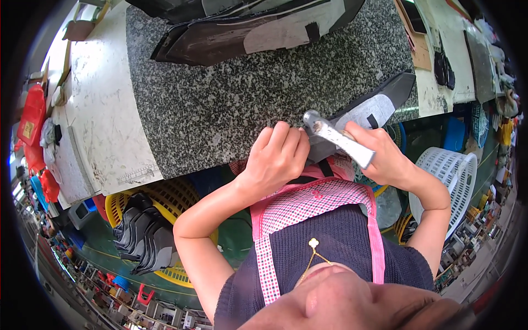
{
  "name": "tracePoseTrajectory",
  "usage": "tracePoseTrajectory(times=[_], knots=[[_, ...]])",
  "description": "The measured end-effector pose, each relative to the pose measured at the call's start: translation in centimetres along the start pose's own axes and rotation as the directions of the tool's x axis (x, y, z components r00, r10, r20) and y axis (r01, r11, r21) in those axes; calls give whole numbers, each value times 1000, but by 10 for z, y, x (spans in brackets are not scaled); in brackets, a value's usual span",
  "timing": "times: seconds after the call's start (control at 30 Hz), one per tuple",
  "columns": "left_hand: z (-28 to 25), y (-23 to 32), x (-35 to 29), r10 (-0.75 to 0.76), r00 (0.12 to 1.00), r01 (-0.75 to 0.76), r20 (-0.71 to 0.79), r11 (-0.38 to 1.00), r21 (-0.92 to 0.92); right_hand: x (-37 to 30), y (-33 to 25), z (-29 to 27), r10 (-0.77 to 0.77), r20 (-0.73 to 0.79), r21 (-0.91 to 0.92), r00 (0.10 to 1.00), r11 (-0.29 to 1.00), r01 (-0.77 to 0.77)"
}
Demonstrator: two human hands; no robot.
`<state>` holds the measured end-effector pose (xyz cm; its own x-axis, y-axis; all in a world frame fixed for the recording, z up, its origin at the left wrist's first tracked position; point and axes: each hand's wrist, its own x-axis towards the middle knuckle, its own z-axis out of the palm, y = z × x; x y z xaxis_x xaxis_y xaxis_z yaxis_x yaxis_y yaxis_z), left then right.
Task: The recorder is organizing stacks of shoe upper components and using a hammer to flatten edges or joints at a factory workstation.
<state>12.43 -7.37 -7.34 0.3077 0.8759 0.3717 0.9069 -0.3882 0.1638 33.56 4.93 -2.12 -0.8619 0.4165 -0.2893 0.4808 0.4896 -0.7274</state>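
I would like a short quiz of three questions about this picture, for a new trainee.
1. True or false: the right hand holds a metal hammer.
2. Which hand presses the dark piece on the stone slab?
3. What lies in the yellow basket: A) dark pieces, B) bottles, C) towels?

Key: 1 true. 2 the left hand. 3 A.

The speckled granite worktop (231, 93) lies bare across its middle, hemmed by a stack of dark cut pieces (242, 27) at its far edge and another dark piece (379, 102) near its right corner.
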Motion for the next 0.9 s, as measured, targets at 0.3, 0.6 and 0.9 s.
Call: tracePoseTrajectory(times=[0.3,0.6,0.9], knots=[[16,33,-5,51,996,-65,-69,976,-210,6,-8,0,10,23,0,1000,1000,-10],[28,30,-4,40,988,-31,-150,998,60,15,-5,2,-6,29,294,1000,956,-3],[-111,-40,-122,-427,457,755,-780,650,86,-28,38,-52,348,-500,796,793,546,262]])
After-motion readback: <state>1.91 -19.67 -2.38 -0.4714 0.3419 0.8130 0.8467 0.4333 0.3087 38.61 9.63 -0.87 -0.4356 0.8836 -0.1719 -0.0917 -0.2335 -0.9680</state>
